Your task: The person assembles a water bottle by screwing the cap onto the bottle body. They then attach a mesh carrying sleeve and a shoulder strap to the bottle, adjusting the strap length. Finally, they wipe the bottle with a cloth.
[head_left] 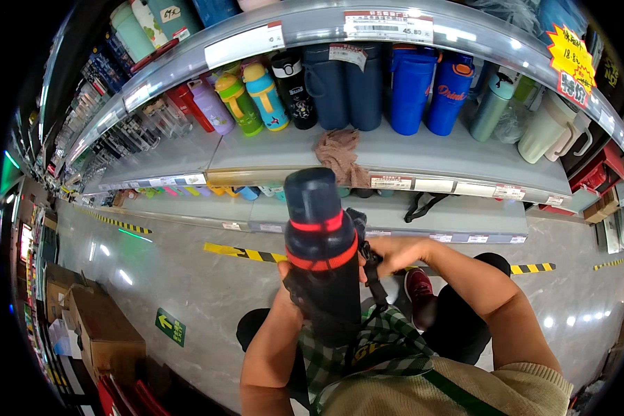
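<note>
A dark navy thermos [313,197] with two red bands stands upright in front of me, its lower part in a black sleeve [329,298]. My left hand [283,272] is closed round its left side, mostly hidden behind it. On the other side, my right hand [395,254] has its fingers bent at a black strap [374,274] with a buckle that hangs by the thermos. A crumpled brown cloth [341,156] drapes over the shelf edge just beyond the cap.
Several bottles line the shelf [270,154], among them a blue one [410,90], a green one [239,104] and a cream mug [544,128]. Another black strap [423,206] lies on the lower shelf. Cardboard boxes [104,326] stand at the left. Yellow-black tape [239,252] crosses the floor.
</note>
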{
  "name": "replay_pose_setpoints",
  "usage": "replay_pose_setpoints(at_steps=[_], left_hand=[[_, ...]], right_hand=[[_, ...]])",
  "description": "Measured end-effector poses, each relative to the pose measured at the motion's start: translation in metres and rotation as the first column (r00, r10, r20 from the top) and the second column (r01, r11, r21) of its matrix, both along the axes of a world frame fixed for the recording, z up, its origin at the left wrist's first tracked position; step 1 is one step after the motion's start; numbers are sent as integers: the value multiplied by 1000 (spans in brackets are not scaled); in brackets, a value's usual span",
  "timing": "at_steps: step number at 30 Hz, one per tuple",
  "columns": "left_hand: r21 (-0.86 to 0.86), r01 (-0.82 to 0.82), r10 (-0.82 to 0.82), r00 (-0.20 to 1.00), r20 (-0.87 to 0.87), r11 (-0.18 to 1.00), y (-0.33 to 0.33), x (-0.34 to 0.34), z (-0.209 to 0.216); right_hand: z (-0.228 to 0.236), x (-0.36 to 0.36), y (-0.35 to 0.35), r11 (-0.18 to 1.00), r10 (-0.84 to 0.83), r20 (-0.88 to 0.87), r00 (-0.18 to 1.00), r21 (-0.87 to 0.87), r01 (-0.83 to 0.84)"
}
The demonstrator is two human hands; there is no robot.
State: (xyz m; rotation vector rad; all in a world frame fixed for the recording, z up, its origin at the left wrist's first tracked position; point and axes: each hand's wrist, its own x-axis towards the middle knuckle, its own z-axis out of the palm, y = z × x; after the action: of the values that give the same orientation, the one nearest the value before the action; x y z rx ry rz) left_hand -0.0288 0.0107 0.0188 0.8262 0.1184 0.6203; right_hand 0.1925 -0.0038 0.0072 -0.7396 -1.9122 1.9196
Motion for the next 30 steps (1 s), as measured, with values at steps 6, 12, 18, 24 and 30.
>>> replay_pose_setpoints(at_steps=[6,12,18,24,30], left_hand=[[-272,-84,102,993,54,959,10,-8,-8],[-407,-296,292,954,-74,864,18,-4,11],[-169,-519,473,845,-251,838,25,0,-15],[-196,-501,490,865,-107,843,22,22,-12],[-138,-649,643,760,-91,748,34,3,1]], right_hand=[[-29,-21,-5,946,-323,210,923,38,322],[3,-4,-2,497,-863,-158,479,-426,756],[15,0,-9,389,-883,-343,321,-149,909],[9,-52,-37,577,-621,-398,675,350,738],[-6,-40,-48,614,-465,-226,856,615,496]])
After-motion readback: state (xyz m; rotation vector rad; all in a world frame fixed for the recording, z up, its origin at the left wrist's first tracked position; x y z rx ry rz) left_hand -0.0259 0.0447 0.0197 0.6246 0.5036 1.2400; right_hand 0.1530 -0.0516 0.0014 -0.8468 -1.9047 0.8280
